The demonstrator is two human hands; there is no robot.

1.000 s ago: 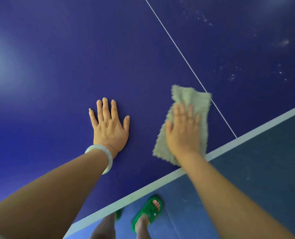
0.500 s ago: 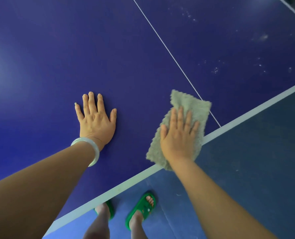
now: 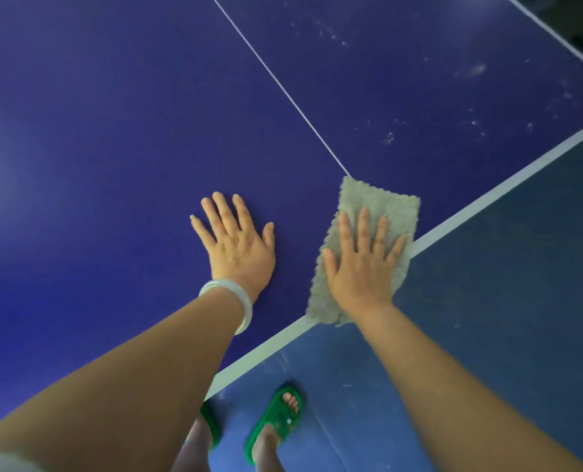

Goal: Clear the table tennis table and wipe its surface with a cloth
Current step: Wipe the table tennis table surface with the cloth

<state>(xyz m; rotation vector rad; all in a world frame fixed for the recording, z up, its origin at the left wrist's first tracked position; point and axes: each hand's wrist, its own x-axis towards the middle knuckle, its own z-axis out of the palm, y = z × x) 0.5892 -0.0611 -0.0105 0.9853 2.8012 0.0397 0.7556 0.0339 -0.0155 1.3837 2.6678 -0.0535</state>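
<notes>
From the head camera, looking down, the dark blue table tennis tabletop [image 3: 113,131] fills most of the picture. A thin white centre line [image 3: 283,86] runs across it toward the near edge, which is marked by a broad white edge stripe [image 3: 487,202].

A grey-green, fluffy rectangular cloth [image 3: 382,202] lies at that near edge. Its far corner touches the end of the centre line, and its near end hangs slightly over the edge stripe. The right hand [image 3: 361,267] lies flat on the cloth with its fingers straight and spread, pressing it onto the tabletop and gripping nothing.

The left hand [image 3: 237,248] is just beside the cloth on its left, apart from it. It rests palm down on bare blue surface with its fingers straight and slightly spread, and it holds nothing. A pale, smooth, translucent bangle [image 3: 239,298] sits on the left wrist.

Beyond the centre line, on the right half of the tabletop, pale dusty specks and smears [image 3: 388,137] are scattered.

Below the table edge is a blue floor [image 3: 504,318] with faint scuffs. The person's feet stand on it in green open-toed rubber slippers [image 3: 278,420]; one slipper is partly hidden behind the left forearm.
</notes>
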